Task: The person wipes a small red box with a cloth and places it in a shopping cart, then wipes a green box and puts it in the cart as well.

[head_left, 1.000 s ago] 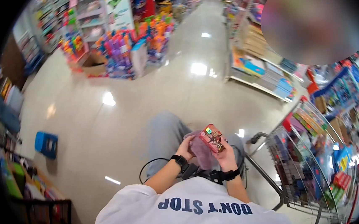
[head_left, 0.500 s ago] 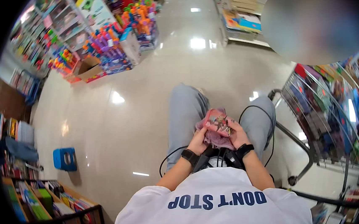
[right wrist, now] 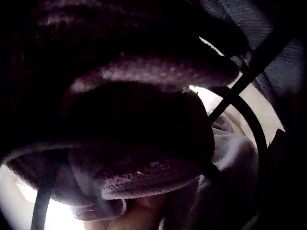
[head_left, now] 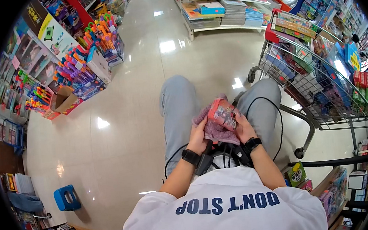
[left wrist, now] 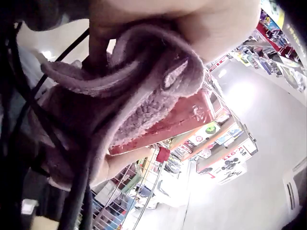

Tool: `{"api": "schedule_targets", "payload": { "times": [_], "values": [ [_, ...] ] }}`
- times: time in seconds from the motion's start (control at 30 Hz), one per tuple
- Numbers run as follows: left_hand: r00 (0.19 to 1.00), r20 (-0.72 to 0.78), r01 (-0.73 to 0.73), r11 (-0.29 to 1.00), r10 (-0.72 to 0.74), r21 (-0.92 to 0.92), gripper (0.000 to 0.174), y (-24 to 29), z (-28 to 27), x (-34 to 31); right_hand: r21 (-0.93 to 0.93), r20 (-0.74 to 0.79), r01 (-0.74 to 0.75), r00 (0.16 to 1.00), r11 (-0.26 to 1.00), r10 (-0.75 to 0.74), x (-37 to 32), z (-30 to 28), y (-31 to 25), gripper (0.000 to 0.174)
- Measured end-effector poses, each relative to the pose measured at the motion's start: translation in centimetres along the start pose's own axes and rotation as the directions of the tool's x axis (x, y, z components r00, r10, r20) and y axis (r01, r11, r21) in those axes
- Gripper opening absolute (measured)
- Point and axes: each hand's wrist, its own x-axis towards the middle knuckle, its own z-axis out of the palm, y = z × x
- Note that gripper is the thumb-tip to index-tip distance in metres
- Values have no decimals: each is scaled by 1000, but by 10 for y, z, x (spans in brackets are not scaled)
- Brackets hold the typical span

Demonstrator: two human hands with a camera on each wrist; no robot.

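In the head view, a small red box [head_left: 222, 113] with a printed picture lies tilted on a fuzzy mauve cloth [head_left: 221, 132], both held over the lap. My left hand [head_left: 198, 137] grips the cloth's left side, with the thumb on top near the box. On the other side my right hand [head_left: 244, 129] holds the box by its right edge, the cloth bunched against the fingers. The left wrist view has the cloth [left wrist: 129, 91] folded in loops beneath the hand, partly covering the box [left wrist: 177, 117]. Dark folds of cloth [right wrist: 144, 184] fill much of the right wrist view.
A shopping cart [head_left: 315, 74] loaded with boxed goods stands beyond my right knee. Black cables [head_left: 274, 103] loop across the lap. A blue stool [head_left: 67, 197] is on the floor to the left. Shelves of books [head_left: 223, 14] and bins of colourful toys [head_left: 74, 71] stand ahead.
The head view has swung, so the surroundings shift leftward and the cart shows more fully. The left hand has moved from the cloth's side up to the box. The box now lies lower on the cloth.
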Motion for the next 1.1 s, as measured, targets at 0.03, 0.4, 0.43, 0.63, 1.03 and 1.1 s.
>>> {"api": "schedule_targets", "payload": {
  "times": [0.03, 0.4, 0.43, 0.63, 1.03, 1.1],
  "values": [
    [997, -14, -79, 997, 79, -4, 34, 0, 1, -2, 10, 21, 0, 1000, 1000, 0, 1, 2, -2, 54],
    [972, 154, -206, 960, 178, 191, 51, 18, 4, -18, -116, -39, -94, 995, 989, 89, 13, 6, 6, 41],
    [975, 156, -188, 962, 158, 198, 52, 19, 1, -20, -163, -31, -96, 995, 982, 92, 12, 6, 5, 39],
    [976, 116, -211, 942, 187, 261, 48, 21, 3, -19, -441, -33, -271, 958, 855, 286, 10, 19, -9, 34],
    [946, 24, -321, 945, 323, -65, 42, 23, -10, -22, -308, -127, -10, 991, 951, -30, 29, 57, -6, 38],
    [942, 11, -334, 942, 334, -16, 40, 20, -1, -23, -499, -104, 93, 981, 862, -166, 40, 36, 10, 41]
  ]
}}
